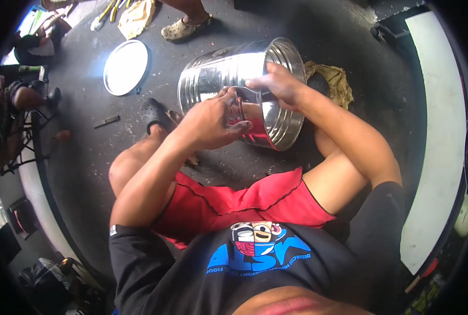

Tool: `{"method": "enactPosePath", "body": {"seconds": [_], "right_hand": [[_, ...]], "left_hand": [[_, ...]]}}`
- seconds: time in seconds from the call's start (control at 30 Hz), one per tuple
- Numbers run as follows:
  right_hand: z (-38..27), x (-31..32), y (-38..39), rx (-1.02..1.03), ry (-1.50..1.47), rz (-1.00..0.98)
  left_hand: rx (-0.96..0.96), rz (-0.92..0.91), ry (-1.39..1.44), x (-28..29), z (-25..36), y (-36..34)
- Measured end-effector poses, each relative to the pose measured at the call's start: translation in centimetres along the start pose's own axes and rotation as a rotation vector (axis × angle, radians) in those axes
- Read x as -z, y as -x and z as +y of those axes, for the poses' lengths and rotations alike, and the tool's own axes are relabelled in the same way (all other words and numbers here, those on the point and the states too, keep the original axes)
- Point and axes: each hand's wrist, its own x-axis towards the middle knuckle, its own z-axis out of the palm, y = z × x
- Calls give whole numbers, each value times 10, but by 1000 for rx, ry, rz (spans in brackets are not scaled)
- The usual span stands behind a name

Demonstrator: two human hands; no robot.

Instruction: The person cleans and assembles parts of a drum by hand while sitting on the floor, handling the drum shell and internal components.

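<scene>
A shiny ribbed metal container (pixel 202 79) lies on its side between my knees, its mouth facing right. My right hand (pixel 281 86) grips it at the mouth, fingers curled at the rim. My left hand (pixel 213 118) touches the near side of the curved wall, thumb and fingers spread around a small fitting or mark that I cannot make out clearly. A round silvery disc (pixel 125 67) lies on the floor at the upper left.
Crumpled brown paper (pixel 339 89) lies behind the container, more (pixel 137 18) near yellow-handled tools. A small dark bar (pixel 106 121) lies left. Another person's foot (pixel 184 29) is beyond the container; other people (pixel 32 47) are left. A long white board (pixel 438 142) runs along the right.
</scene>
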Motion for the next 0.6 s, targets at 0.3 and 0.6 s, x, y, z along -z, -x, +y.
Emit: {"method": "enactPosePath", "body": {"seconds": [0.3,0.6], "right_hand": [[23,22,43,-78,45,-214],[13,14,67,-252,247,-150]], "left_hand": [[177,-19,-100,34,-23,24],[0,-92,-209,24,-39,51]]}}
